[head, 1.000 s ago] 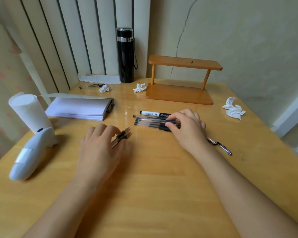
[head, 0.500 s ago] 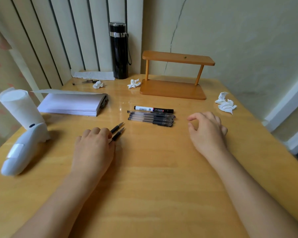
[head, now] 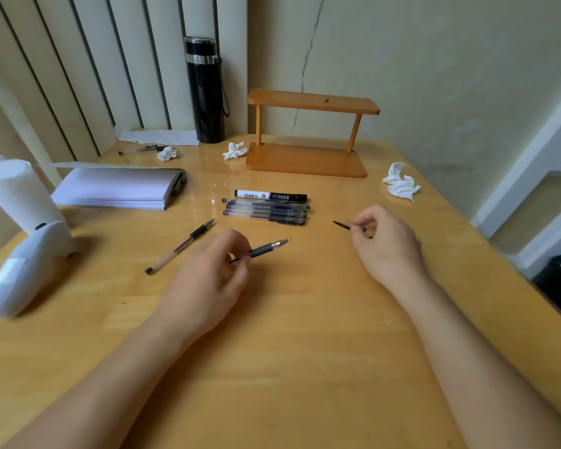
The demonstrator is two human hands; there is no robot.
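Note:
My left hand (head: 208,280) pinches an uncapped gel pen (head: 266,249) with a black grip, its tip pointing right and away from me. A second uncapped pen (head: 182,245) lies loose on the wooden table (head: 305,351), to the left of that hand. My right hand (head: 386,244) pinches a thin dark piece (head: 344,225), seemingly a pen cap, that juts out to the left. Between and beyond the hands lies a neat row of several capped clear pens (head: 266,212), with a black-and-white marker (head: 271,196) at its far side.
A stack of white paper (head: 117,191) lies at the left. Nearer the left edge are a white paper roll (head: 17,192) and a white handheld device (head: 23,270). A black flask (head: 206,89) and a wooden stand (head: 308,137) stand at the back. Crumpled tissues (head: 400,184) lie at the right.
My left hand lifted one pen and left the other on the table. My right hand came off the pen row, moved right and now pinches a thin dark piece.

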